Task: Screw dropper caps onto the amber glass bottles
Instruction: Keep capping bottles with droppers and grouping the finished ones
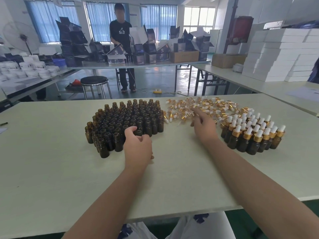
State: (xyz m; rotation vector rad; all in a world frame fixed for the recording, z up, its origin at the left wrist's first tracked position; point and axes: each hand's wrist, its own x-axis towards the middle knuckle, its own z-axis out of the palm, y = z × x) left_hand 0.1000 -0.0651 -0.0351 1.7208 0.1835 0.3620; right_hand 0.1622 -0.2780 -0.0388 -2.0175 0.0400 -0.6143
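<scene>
Reaching right hand (204, 126), one dropper-cap pile (209, 103)

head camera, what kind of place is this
Probably a small packaging workshop: uncapped amber bottles massed on a work table, a loose pile of dropper caps, and stacked white boxes behind.

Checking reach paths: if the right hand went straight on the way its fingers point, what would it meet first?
The loose pile of dropper caps; fingertips of the right hand seem at its near edge, though depth is unclear.
</scene>
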